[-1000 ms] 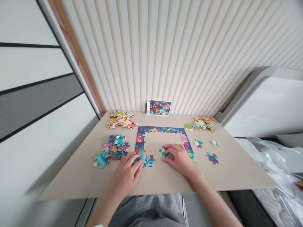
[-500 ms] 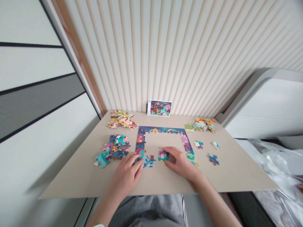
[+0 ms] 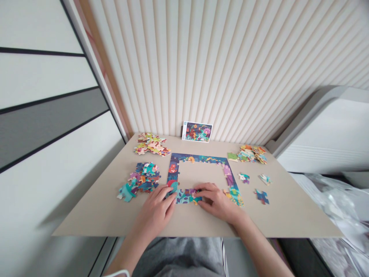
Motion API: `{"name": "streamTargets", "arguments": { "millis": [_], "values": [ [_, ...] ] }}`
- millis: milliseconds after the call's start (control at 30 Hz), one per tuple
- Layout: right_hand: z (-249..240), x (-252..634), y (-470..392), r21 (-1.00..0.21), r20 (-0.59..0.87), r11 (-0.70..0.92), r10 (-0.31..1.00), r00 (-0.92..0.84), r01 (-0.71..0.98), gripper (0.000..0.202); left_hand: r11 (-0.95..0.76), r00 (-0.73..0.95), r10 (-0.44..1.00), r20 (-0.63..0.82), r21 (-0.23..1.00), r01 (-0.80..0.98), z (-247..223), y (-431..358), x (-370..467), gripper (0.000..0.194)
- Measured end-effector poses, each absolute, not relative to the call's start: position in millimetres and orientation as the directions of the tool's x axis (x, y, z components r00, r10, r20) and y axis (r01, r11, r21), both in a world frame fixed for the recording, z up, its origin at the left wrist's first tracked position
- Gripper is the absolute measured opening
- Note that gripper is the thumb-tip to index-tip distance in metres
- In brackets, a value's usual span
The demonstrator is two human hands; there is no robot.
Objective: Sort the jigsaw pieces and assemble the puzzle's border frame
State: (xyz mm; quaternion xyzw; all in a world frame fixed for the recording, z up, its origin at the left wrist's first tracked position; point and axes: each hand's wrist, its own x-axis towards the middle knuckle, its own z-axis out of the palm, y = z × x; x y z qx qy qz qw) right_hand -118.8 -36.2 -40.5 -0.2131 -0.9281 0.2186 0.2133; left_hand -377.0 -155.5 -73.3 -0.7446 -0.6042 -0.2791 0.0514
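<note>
A jigsaw border (image 3: 204, 158) lies on the table, its middle bare down to the tabletop. My left hand (image 3: 158, 206) rests at its lower left corner, fingers stretched out and fingertips touching the pieces there. Along the lower edge runs a short row of joined teal and purple pieces (image 3: 183, 196). My right hand (image 3: 215, 201) has thumb and fingers closed on a puzzle piece (image 3: 195, 196), which meets the right end of this row. The fingers cover part of that piece, and whether it is fully locked in I cannot tell. Right of my hand the border's lower right corner (image 3: 235, 195) shows.
Left of the border lie a blue-purple pile of pieces (image 3: 142, 177) and a pink-yellow pile (image 3: 151, 145). An orange-green pile (image 3: 250, 154) sits at the back right, with loose pieces (image 3: 261, 196) nearer. A picture card (image 3: 197, 131) stands against the pleated wall.
My right hand has slid the puzzle piece left, closing the gap to the lower row. My left hand stays on the corner. The view has shifted slightly.
</note>
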Motion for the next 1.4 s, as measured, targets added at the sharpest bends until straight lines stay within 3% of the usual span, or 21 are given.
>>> {"name": "streamTargets", "arguments": {
  "millis": [100, 267, 433, 567, 700, 800, 1200, 1400],
  "values": [
    [-41.4, -117.9, -34.2, -0.469, 0.331, 0.818, 0.511, -0.793, 0.332, 0.028, -0.271, 0.120, 0.867, 0.483, 0.256, 0.928, -74.3, -155.6, -377.7, 0.028],
    [-46.6, -113.4, -24.9, -0.440, 0.400, 0.712, 0.701, -0.590, 0.547, 0.023, -0.279, 0.129, 0.860, 0.494, 0.243, 0.929, -76.9, -155.2, -379.5, 0.028],
    [-47.4, -93.9, -9.9, -0.383, 0.425, 0.633, 0.767, -0.480, 0.672, 0.025, -0.287, 0.150, 0.846, 0.512, 0.200, 0.937, -79.2, -153.9, -381.3, 0.027],
    [-47.4, -38.8, 10.6, -0.319, 0.500, 0.446, 0.829, -0.251, 0.836, 0.030, -0.302, 0.171, 0.826, 0.538, 0.164, 0.939, -80.7, -152.5, -382.6, 0.027],
    [-62.9, 38.1, 16.3, -0.247, 0.457, 0.223, 0.885, -0.089, 0.943, 0.037, -0.304, 0.167, 0.818, 0.550, 0.166, 0.938, -83.0, -151.7, -383.4, 0.027],
    [-79.6, 75.2, 4.0, -0.262, 0.426, 0.137, 0.904, -0.013, 0.955, 0.043, -0.298, 0.151, 0.830, 0.536, 0.198, 0.934, -84.8, -151.4, -383.7, 0.026],
    [-78.5, 53.6, -28.5, -0.297, 0.495, 0.209, 0.868, -0.037, 0.932, 0.041, -0.310, 0.151, 0.838, 0.525, 0.229, 0.923, -79.7, -151.4, -382.9, 0.026],
    [-52.2, -39.1, -55.5, -0.283, 0.545, 0.531, 0.775, -0.322, 0.799, 0.026, -0.303, 0.162, 0.847, 0.507, 0.209, 0.930, -79.2, -152.0, -382.5, 0.027]
  ]
}}
